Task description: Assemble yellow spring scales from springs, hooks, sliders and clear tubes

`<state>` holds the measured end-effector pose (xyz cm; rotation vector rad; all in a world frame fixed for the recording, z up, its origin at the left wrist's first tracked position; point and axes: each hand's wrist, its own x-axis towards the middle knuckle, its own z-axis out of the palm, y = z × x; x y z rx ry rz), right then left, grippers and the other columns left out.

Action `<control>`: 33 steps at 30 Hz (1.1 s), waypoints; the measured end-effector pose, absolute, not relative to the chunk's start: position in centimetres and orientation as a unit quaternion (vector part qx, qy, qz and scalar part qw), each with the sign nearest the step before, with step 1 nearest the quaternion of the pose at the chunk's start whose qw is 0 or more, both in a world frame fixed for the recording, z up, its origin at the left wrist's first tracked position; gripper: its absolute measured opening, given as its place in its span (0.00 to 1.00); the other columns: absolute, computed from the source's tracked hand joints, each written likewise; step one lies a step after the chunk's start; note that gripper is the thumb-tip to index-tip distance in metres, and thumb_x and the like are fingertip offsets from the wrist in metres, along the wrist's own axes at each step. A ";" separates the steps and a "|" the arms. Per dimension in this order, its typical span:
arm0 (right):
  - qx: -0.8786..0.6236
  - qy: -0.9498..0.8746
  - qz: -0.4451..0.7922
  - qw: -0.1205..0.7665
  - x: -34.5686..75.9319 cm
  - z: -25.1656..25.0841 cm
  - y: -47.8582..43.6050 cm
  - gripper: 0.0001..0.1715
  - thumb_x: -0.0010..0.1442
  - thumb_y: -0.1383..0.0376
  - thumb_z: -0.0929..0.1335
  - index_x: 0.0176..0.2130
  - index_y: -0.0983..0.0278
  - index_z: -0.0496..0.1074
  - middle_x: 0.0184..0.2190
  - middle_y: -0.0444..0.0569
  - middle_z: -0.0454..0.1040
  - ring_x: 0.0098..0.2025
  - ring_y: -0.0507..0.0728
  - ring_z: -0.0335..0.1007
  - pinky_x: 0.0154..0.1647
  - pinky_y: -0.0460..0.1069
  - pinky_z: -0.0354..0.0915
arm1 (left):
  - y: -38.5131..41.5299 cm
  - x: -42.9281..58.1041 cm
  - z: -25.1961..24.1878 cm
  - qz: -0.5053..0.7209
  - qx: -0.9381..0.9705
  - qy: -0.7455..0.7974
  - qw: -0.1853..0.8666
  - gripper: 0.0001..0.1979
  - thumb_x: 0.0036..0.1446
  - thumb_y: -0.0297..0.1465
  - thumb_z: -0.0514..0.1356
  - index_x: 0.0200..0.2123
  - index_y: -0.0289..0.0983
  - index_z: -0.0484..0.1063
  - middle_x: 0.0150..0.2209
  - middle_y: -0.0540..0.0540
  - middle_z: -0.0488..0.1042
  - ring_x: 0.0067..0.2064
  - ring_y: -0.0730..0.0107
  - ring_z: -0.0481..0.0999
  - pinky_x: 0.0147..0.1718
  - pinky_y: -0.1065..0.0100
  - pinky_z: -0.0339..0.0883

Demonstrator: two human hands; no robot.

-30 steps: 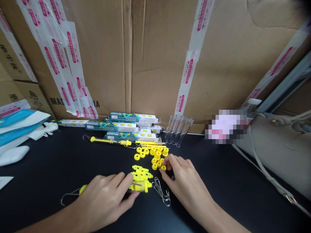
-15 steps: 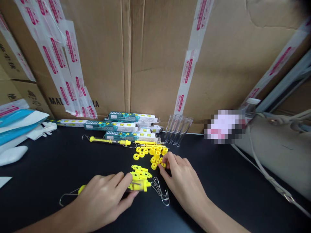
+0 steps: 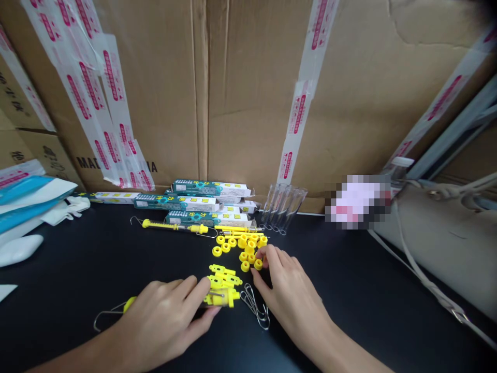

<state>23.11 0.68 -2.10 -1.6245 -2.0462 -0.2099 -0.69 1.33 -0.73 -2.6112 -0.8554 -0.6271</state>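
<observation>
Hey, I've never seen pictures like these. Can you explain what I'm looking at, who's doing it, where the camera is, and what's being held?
There's no machine here, just a person's two bare hands. Every picture comes from one camera worn on that person's head, looking forward and down.

The left hand holds a yellow-ended tool. The right hand is beside a cluster of small yellow caps; I can't tell whether it grips one.

Also on the black table are slotted yellow pieces, loose metal hooks, clear tubes and printed boxes. Behind them stands brown cardboard.
</observation>
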 end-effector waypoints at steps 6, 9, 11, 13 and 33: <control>-0.582 -0.762 -0.072 0.274 22.9 -1.9 0.1 0.13 0.57 0.74 0.68 0.41 0.61 0.64 0.30 0.46 0.74 0.31 0.61 0.72 0.30 0.54 0.67 | 1.2 -0.8 -0.8 -0.225 -0.913 -0.300 0.161 0.14 0.73 0.35 0.42 0.35 0.41 0.62 0.22 0.55 0.69 0.19 0.66 0.75 0.16 0.63 0.55; -0.579 -0.762 -0.072 0.283 22.9 -1.8 -0.2 0.13 0.57 0.74 0.68 0.42 0.62 0.65 0.31 0.47 0.74 0.31 0.62 0.72 0.31 0.57 0.68 | 1.2 -0.8 -0.8 -0.225 -0.912 -0.299 0.166 0.14 0.72 0.35 0.43 0.35 0.41 0.62 0.22 0.54 0.69 0.19 0.65 0.75 0.16 0.63 0.56; -0.581 -0.759 -0.064 0.287 22.9 -1.7 -0.4 0.14 0.58 0.74 0.67 0.43 0.62 0.66 0.33 0.48 0.74 0.32 0.63 0.72 0.33 0.59 0.69 | 1.2 -0.8 -0.9 -0.221 -0.913 -0.299 0.167 0.13 0.72 0.34 0.44 0.35 0.41 0.62 0.22 0.54 0.69 0.20 0.65 0.75 0.15 0.64 0.56; -0.570 -0.766 -0.030 0.297 22.8 -1.5 -0.7 0.14 0.60 0.73 0.67 0.45 0.61 0.66 0.35 0.49 0.74 0.35 0.63 0.72 0.36 0.60 0.70 | 1.3 -0.8 -0.9 -0.219 -0.913 -0.300 0.168 0.12 0.71 0.34 0.45 0.34 0.41 0.62 0.22 0.54 0.69 0.19 0.65 0.75 0.15 0.64 0.57; -0.577 -0.750 0.087 0.312 24.7 -2.8 0.8 0.25 0.60 0.76 0.58 0.54 0.62 0.65 0.47 0.55 0.77 0.47 0.61 0.78 0.47 0.59 0.75 | 1.3 -1.0 -1.2 -0.190 -0.915 -0.304 0.184 0.07 0.67 0.32 0.51 0.35 0.41 0.62 0.23 0.54 0.68 0.20 0.65 0.75 0.15 0.65 0.57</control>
